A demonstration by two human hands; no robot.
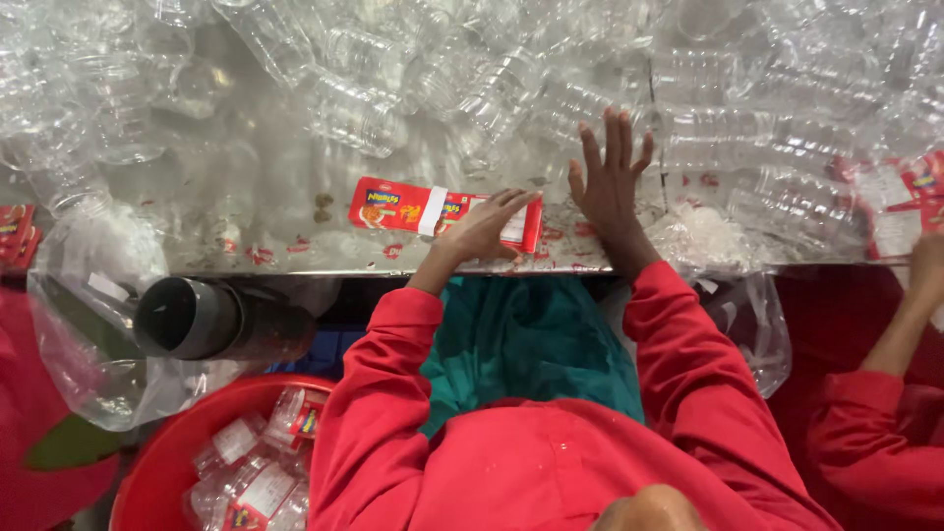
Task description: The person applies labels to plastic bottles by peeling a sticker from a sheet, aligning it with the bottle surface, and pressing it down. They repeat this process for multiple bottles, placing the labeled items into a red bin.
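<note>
A banded stack of red printed labels (403,206) lies on the metal table (246,197) near its front edge. My left hand (487,228) lies on the right end of that stack, fingers curled over the top label. Beside it, my right hand (610,182) is flat on the table with its fingers spread, the fingertips reaching the edge of a heap of clear empty plastic bottles (492,79) that covers the far side. Both my sleeves are red.
A red basin (162,462) at lower left holds labelled bottles. A black pipe (187,317) and a clear plastic bag (88,295) hang below the table edge. A co-worker's arm in a red sleeve (910,324) reaches in at right, near more red labels (922,180).
</note>
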